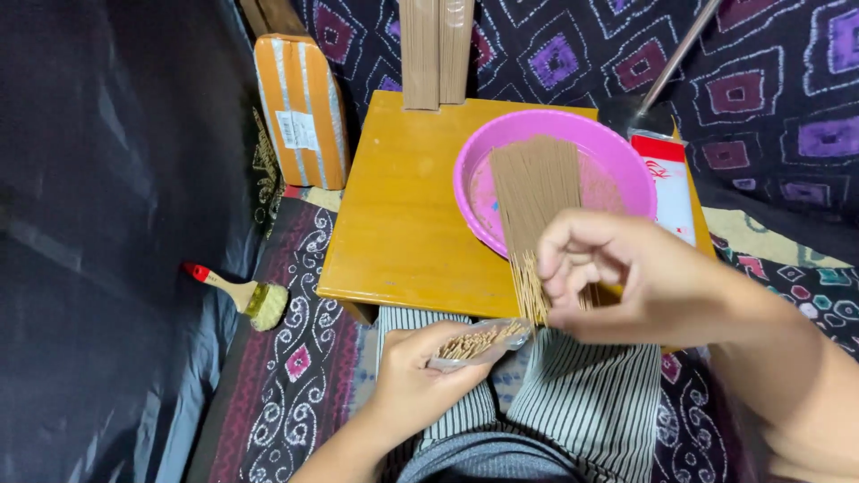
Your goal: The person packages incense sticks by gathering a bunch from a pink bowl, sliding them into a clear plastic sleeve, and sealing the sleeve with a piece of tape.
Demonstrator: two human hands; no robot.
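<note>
A pink round bowl (617, 152) sits on a small yellow wooden table (403, 224). Inside the bowl lies a big bunch of thin brown sticks (537, 192). The sticks are spread like a fan, and their bare ends poke out over the near rim of the bowl and past the table edge.

The right hand (626, 277) is just above those stick ends. Its fingers (573, 259) are curled in close, and they pinch at some of the sticks.

The left hand (416, 371) is lower down, over a striped cloth (582, 394) on the lap. It is closed around a small clear plastic bag (479, 344). The bag is held on its side with its open mouth turned to the sticks. A little bundle of stick ends is already inside the bag.

A white and red flat packet (671, 183) lies on the table just beside the bowl, on the right. Two tall brown stick bundles (437, 49) stand at the far edge of the table. An orange striped box (300, 107) leans to the left of the table. A small brush with a red handle (242, 295) lies on the patterned floor cloth, well apart from the hands
</note>
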